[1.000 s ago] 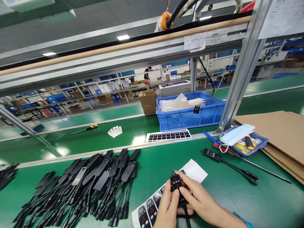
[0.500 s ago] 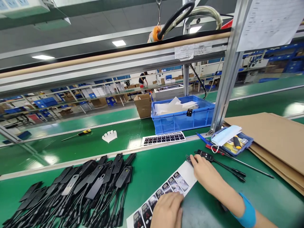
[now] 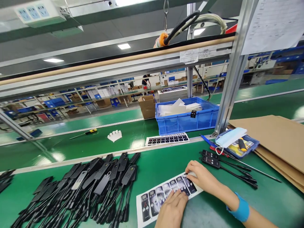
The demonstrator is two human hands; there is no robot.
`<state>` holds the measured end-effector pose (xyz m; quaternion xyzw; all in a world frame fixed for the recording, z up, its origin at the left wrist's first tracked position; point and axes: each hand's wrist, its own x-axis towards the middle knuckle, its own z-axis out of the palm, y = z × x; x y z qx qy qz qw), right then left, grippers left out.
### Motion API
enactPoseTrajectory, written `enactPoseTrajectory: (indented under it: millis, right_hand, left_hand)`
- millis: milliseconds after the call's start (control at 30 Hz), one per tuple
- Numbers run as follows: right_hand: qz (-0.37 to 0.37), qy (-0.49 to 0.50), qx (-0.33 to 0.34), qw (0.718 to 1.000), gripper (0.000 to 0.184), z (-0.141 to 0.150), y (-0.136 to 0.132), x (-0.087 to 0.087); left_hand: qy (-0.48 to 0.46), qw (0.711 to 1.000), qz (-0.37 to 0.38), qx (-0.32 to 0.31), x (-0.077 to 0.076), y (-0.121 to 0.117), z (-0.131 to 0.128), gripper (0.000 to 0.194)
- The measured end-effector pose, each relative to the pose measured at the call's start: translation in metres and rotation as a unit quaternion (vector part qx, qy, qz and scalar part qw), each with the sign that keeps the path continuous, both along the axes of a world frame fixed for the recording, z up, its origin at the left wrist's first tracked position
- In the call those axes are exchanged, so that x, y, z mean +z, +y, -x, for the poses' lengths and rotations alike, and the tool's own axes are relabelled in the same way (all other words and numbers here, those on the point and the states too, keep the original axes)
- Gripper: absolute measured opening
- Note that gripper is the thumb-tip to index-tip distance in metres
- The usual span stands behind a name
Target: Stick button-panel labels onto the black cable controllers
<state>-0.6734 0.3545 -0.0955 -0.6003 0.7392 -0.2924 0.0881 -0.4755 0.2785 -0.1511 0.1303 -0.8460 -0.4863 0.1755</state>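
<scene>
A white sheet of black labels (image 3: 156, 202) lies at a slant on the green bench in front of me. My left hand (image 3: 173, 205) rests flat on its lower edge, fingers stretched over the labels. At the sheet's right end, my right hand (image 3: 201, 177) pinches at the last label, with thumb and fingertips bent together. Just beyond that hand lie two black handheld controllers (image 3: 211, 161) with labelled faces and cables trailing right. To the left is a heap of black controllers (image 3: 102, 172) with cables, mostly without labels on the faces that show.
A second label sheet (image 3: 167, 139) lies by the blue crate (image 3: 187, 122), which holds white sheets. Right are a small blue tray (image 3: 249, 147) with a mask over it, a long thin rod and cardboard (image 3: 273, 133). A screwdriver (image 3: 91, 131) and white glove (image 3: 114, 136) lie behind.
My right hand has left a controller, which now lies beside the other one, and has moved onto the sheet's end label. The sheet has turned to a shallower slant.
</scene>
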Motion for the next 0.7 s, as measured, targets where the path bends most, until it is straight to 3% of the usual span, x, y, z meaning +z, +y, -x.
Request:
enactPoseTrajectory:
  millis: [167,233,300,367,467,500,567,700]
  right_hand:
    - [0.085,-0.14,-0.009,0.986,0.018,0.006,0.0,0.008]
    - [0.13,-0.214,-0.04,0.967,0.023,0.009,0.0,0.011]
    - [0.155,-0.281,-0.072,0.944,0.028,0.011,0.002,0.012]
    - [0.164,-0.319,-0.09,0.929,0.03,0.009,0.003,0.013]
    - [0.166,-0.336,-0.086,0.923,0.03,0.004,0.005,0.014]
    - [0.163,-0.341,-0.08,0.922,0.03,0.001,0.005,0.014]
    - [0.154,-0.355,-0.065,0.92,0.03,-0.003,0.005,0.015]
    - [0.149,-0.379,-0.051,0.912,0.03,-0.011,0.004,0.016]
  left_hand:
    - [-0.008,1.0,0.021,-0.002,0.009,0.004,0.003,0.057]
    - [0.003,0.997,0.083,0.002,0.019,-0.001,0.004,0.06]
    - [-0.007,0.98,0.184,0.069,0.036,-0.016,0.001,0.058]
    - [-0.082,0.925,0.304,0.214,0.057,-0.037,-0.007,0.052]
    - [-0.279,0.764,0.422,0.402,0.085,-0.07,-0.028,0.043]
    - [-0.302,0.741,0.424,0.425,0.09,-0.078,-0.036,0.034]
    - [-0.319,0.727,0.422,0.439,0.095,-0.089,-0.048,0.02]
    - [-0.295,0.752,0.419,0.415,0.093,-0.092,-0.055,0.014]
